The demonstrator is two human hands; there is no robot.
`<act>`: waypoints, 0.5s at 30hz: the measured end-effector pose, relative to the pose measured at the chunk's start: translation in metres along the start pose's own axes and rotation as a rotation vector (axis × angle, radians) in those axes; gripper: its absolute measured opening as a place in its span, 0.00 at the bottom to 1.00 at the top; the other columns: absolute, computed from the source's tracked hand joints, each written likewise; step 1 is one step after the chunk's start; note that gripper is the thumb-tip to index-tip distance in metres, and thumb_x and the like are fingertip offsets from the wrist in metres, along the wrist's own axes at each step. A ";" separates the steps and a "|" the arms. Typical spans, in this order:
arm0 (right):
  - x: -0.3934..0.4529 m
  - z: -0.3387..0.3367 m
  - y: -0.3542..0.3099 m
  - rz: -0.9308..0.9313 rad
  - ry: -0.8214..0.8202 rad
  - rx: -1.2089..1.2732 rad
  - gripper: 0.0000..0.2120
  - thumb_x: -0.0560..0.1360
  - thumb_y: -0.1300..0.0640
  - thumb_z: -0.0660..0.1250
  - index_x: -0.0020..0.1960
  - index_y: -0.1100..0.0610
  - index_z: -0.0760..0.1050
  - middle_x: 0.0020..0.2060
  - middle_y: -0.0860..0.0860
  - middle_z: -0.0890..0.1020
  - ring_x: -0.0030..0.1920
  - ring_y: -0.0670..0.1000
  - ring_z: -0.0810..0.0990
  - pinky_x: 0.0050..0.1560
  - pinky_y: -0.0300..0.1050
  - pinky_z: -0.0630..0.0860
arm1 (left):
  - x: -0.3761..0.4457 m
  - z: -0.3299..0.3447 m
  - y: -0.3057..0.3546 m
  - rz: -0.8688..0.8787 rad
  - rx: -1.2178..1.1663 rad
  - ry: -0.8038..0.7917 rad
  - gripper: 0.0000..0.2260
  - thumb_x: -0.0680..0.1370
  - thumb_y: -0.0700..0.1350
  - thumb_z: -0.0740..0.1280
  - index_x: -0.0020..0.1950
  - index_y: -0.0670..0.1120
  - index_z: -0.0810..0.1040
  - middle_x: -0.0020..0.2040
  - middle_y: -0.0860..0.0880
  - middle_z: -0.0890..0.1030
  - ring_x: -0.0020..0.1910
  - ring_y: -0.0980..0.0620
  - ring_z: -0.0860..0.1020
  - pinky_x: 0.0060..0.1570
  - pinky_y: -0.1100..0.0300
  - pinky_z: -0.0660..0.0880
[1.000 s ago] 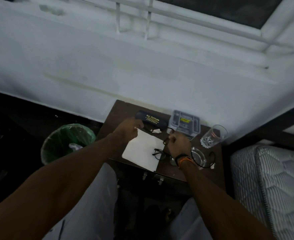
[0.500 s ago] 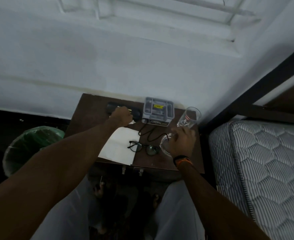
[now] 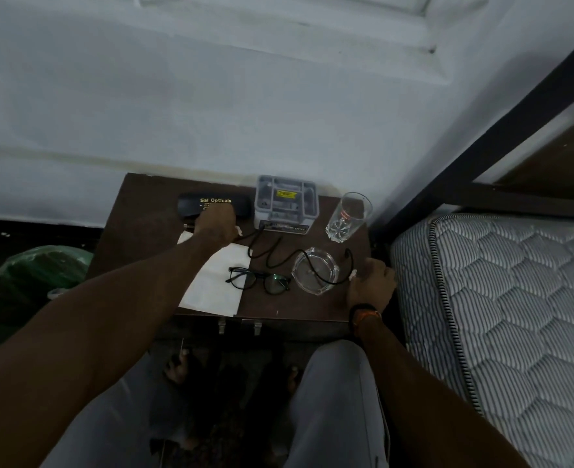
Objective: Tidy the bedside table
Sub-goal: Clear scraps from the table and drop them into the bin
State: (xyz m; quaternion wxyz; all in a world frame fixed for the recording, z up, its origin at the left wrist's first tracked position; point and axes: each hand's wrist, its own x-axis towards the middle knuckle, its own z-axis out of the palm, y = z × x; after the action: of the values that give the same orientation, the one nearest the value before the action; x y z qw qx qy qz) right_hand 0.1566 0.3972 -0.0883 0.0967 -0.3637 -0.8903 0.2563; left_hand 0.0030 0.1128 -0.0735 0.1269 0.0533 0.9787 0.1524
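On the dark wooden bedside table (image 3: 137, 231) lie a black glasses case (image 3: 191, 205), a white paper sheet (image 3: 218, 285), black-framed glasses (image 3: 260, 282), a glass ashtray (image 3: 316, 270) with a black cable (image 3: 268, 255) draped over it, a grey box (image 3: 285, 204) and a drinking glass (image 3: 348, 216). My left hand (image 3: 214, 226) curls over the front edge of the case; a small white scrap (image 3: 239, 230) lies beside it. At the table's right edge, my right hand (image 3: 371, 282) has its fingers pinched on another white scrap (image 3: 353, 273).
A green-lined bin (image 3: 32, 275) stands on the floor left of the table. A striped mattress (image 3: 498, 298) and a dark bed frame (image 3: 464, 194) border the table's right side. A white wall (image 3: 245, 96) rises directly behind. My legs are below the table's front edge.
My right hand has left the ashtray and glasses and moved right to the table's edge. My left hand has reached the glasses case and stays there. The view has shifted rightwards.
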 end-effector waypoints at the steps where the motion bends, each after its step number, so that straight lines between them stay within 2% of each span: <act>1: 0.002 0.002 0.004 -0.007 -0.039 -0.046 0.17 0.74 0.59 0.65 0.62 0.59 0.75 0.62 0.60 0.75 0.61 0.63 0.71 0.58 0.53 0.67 | -0.001 -0.002 0.001 0.007 0.005 0.003 0.14 0.72 0.48 0.73 0.50 0.39 0.81 0.50 0.38 0.82 0.51 0.38 0.80 0.46 0.49 0.79; 6: -0.002 0.006 0.001 0.008 -0.107 -0.055 0.15 0.71 0.60 0.65 0.56 0.58 0.79 0.57 0.63 0.77 0.56 0.65 0.74 0.56 0.53 0.72 | -0.005 -0.010 0.005 0.044 -0.011 0.049 0.12 0.72 0.47 0.70 0.48 0.39 0.80 0.49 0.39 0.82 0.52 0.38 0.80 0.47 0.48 0.79; 10: -0.008 0.008 -0.004 -0.002 -0.141 -0.077 0.15 0.70 0.60 0.61 0.51 0.65 0.79 0.56 0.65 0.75 0.53 0.67 0.76 0.55 0.54 0.74 | -0.009 -0.020 0.008 0.026 -0.049 0.105 0.11 0.73 0.47 0.67 0.50 0.42 0.77 0.52 0.39 0.82 0.53 0.37 0.80 0.49 0.47 0.79; 12: -0.009 0.008 -0.007 0.014 -0.143 -0.075 0.13 0.71 0.62 0.62 0.50 0.67 0.79 0.56 0.64 0.76 0.53 0.67 0.77 0.54 0.54 0.75 | -0.012 -0.028 0.010 0.035 -0.056 0.130 0.11 0.73 0.46 0.65 0.52 0.41 0.76 0.52 0.39 0.82 0.52 0.37 0.80 0.48 0.47 0.79; 15: -0.006 -0.001 -0.011 0.022 -0.125 -0.079 0.11 0.71 0.63 0.64 0.48 0.61 0.84 0.53 0.62 0.81 0.52 0.66 0.80 0.50 0.53 0.78 | -0.018 -0.039 0.015 0.047 -0.081 0.178 0.11 0.73 0.43 0.64 0.53 0.40 0.76 0.53 0.38 0.81 0.52 0.36 0.79 0.48 0.48 0.78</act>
State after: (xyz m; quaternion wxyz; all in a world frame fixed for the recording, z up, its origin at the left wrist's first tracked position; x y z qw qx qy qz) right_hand 0.1547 0.3869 -0.0817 0.0237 -0.3603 -0.9000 0.2442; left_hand 0.0111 0.1133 -0.0285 0.0378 0.0571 0.9776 0.1989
